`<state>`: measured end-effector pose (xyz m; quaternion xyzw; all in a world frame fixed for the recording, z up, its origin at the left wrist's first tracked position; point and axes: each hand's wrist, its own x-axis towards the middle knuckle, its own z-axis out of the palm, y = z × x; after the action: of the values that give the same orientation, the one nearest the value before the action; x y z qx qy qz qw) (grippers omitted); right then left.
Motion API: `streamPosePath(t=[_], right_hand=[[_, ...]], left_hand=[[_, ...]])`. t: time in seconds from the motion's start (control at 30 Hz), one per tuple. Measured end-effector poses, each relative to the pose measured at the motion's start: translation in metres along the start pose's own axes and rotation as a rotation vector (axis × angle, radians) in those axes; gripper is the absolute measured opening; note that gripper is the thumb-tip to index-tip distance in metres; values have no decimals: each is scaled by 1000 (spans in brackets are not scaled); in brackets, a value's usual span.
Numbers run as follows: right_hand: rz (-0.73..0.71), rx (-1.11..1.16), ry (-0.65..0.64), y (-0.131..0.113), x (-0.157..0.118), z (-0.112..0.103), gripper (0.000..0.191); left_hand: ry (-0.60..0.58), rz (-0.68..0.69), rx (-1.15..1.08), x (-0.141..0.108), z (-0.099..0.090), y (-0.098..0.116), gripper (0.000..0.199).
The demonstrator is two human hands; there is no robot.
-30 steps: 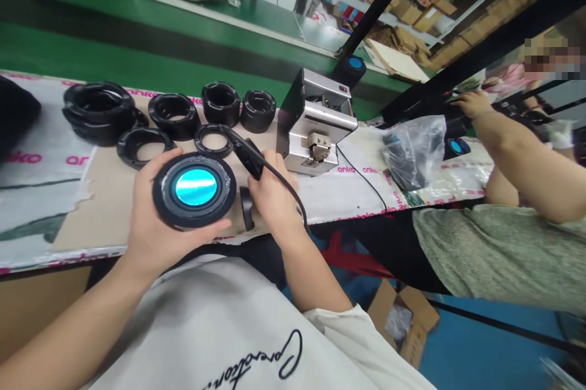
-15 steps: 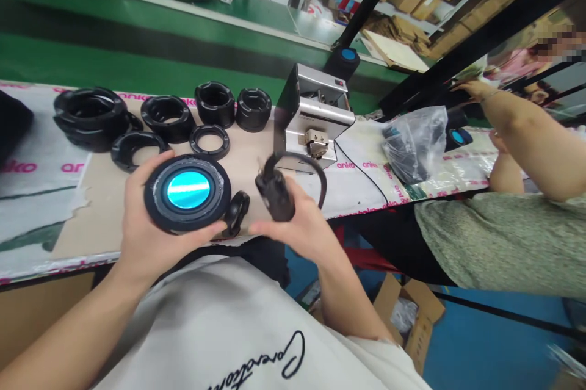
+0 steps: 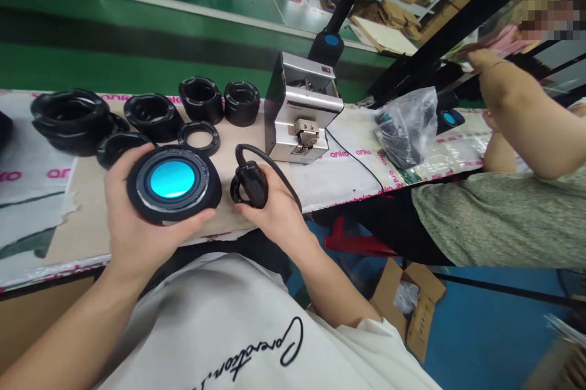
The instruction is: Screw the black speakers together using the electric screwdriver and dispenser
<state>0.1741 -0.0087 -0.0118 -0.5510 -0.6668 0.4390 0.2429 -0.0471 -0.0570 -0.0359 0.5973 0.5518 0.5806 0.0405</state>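
My left hand [image 3: 132, 213] is closed around a round black housing [image 3: 208, 185], whose shiny blue disc faces up. To its right, my right hand [image 3: 277, 201] grips a black corded hand tool [image 3: 254, 185]; its cord arcs back over the wrist. A small black ring-shaped part [image 3: 235, 190] shows at the tool's left side, close to my right thumb; whether I hold it too, I cannot tell. Beyond my left hand are a thin black ring [image 3: 199, 136] and several thicker black rings [image 3: 151, 116], some stacked. One ring is partly covered by my left fingers.
A silver machine [image 3: 304, 106] stands beyond my right hand, with a cable trailing right. Further right lies a clear plastic bag [image 3: 407, 127] over dark items. A co-worker's arm [image 3: 526, 97] reaches over the bench there. An open cardboard box [image 3: 412, 304] sits on the floor.
The view has shifted slightly, moving bench items left and up. My right hand has brought the corded tool left, alongside the small ring-shaped part. My left hand still holds the housing.
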Motion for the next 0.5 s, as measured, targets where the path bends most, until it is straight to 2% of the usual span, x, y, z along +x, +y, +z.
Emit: streamPosePath(t=[0.13, 0.3, 0.4, 0.5], right_hand=[[-5, -76, 27, 7, 6, -23, 77], [-8, -117, 33, 12, -2, -60, 67], [-37, -154, -8, 10, 2, -58, 71], [-53, -173, -53, 7, 15, -37, 85]], left_hand=[[-32, -1, 3, 0, -2, -3, 121], [-29, -53, -46, -2, -4, -8, 127], [-78, -68, -75, 0, -5, -9, 127], [-125, -44, -136, 4, -8, -9, 128]])
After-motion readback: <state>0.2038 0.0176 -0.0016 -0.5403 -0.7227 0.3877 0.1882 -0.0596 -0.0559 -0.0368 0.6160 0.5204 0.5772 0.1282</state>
